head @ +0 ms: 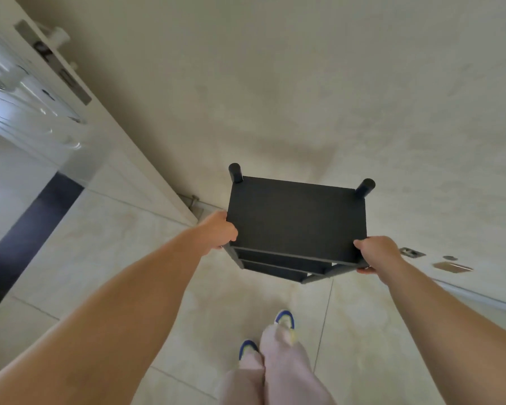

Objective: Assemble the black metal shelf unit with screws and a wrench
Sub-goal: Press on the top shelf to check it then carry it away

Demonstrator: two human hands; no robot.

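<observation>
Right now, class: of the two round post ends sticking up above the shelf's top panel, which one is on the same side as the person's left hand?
The post end at the far-left corner of the black shelf unit, on the left hand's side; the other post end is at the far-right corner.

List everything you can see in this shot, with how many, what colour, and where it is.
shelf unit: one, black, centre, held near the wall, two round post ends sticking up at its far corners
door: one, white, left, with a metal lock plate on its edge
floor tiles: beige, below
metal plates: about three, silver, low at right
shoes: two, blue and white, bottom centre
trousers: pale pink, bottom centre
left hand: grips the shelf unit's left edge
right hand: grips its right near corner
</observation>
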